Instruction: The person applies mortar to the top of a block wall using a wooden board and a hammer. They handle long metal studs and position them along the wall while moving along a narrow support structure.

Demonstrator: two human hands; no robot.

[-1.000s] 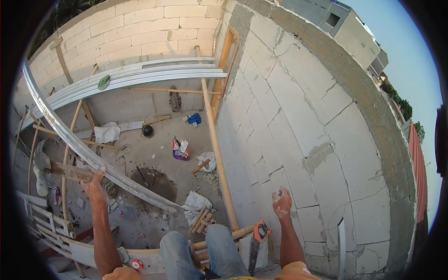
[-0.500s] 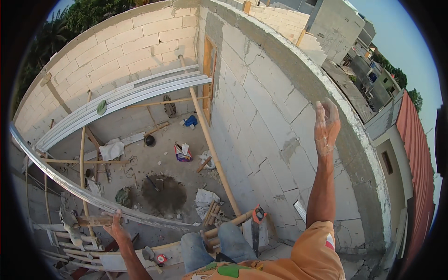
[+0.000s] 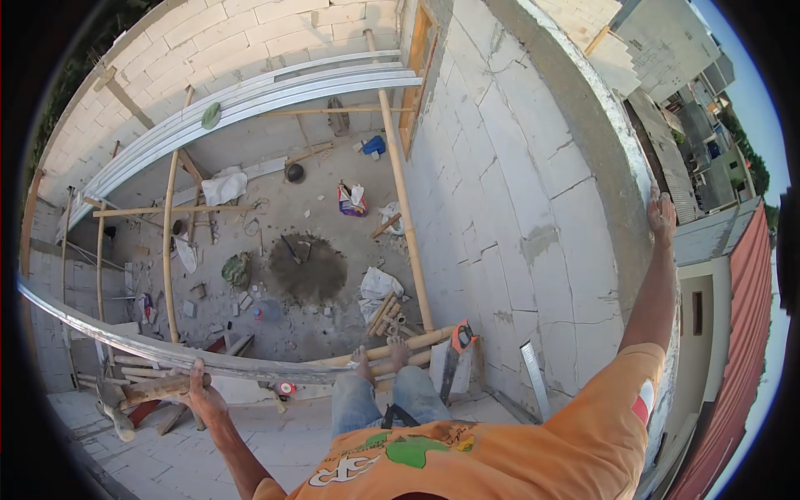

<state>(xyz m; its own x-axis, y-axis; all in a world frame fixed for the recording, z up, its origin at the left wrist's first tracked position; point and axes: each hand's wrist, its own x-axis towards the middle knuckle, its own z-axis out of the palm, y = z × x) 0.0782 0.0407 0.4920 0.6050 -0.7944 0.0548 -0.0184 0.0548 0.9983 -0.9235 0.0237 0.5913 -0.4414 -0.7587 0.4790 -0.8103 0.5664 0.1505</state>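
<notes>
Pale block walls (image 3: 558,250) rise around a littered floor (image 3: 325,225) here. The left hand (image 3: 208,402) is closed round the end of a hammer's (image 3: 158,389) wooden handle, just by the lower edge of a long metal channel (image 3: 150,350) — whether it grips that too, I can't tell. The right hand (image 3: 662,217) rests, fingers bent, on the right wall's top edge.

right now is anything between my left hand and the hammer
Nothing visible is: your left hand is closed around the end of the hammer's wooden handle. The long metal channel runs right by your fingertips, but it does not come between hand and handle.
</notes>
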